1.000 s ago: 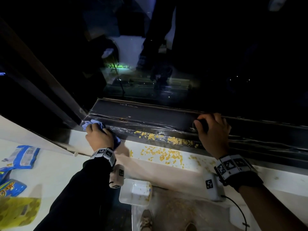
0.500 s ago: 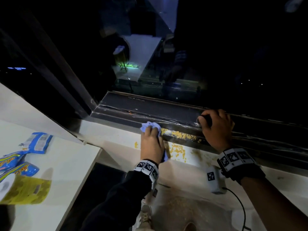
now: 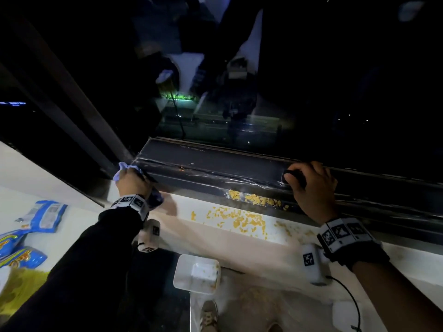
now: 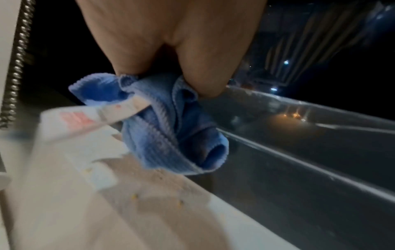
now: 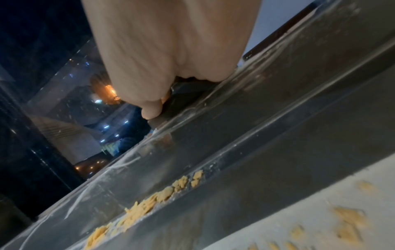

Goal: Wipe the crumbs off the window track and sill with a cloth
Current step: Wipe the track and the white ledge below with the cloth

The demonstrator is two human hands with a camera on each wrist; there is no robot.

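My left hand (image 3: 133, 182) grips a bunched blue cloth (image 3: 123, 169) at the left end of the dark window track (image 3: 203, 180). In the left wrist view the cloth (image 4: 171, 128) hangs from my fingers just above the pale sill (image 4: 149, 211). Yellow crumbs (image 3: 254, 199) lie in the track's front groove, and more crumbs (image 3: 239, 219) are scattered on the white sill (image 3: 211, 238). My right hand (image 3: 311, 185) is curled round a small dark object (image 3: 293, 177) on the upper rail, right of the crumbs. The right wrist view shows track crumbs (image 5: 149, 204) below that hand (image 5: 160, 50).
A white plastic container (image 3: 196, 274) with some crumbs sits below the sill. Blue snack bags (image 3: 45, 215) and a yellow bag (image 3: 16, 286) lie on the white table at left. My shoe (image 3: 209, 315) is on the floor. Dark glass rises behind the track.
My left hand swept the cloth right along the track to the crumbs, then came back to the left end. The track crumbs now start farther right. The right hand stayed put.
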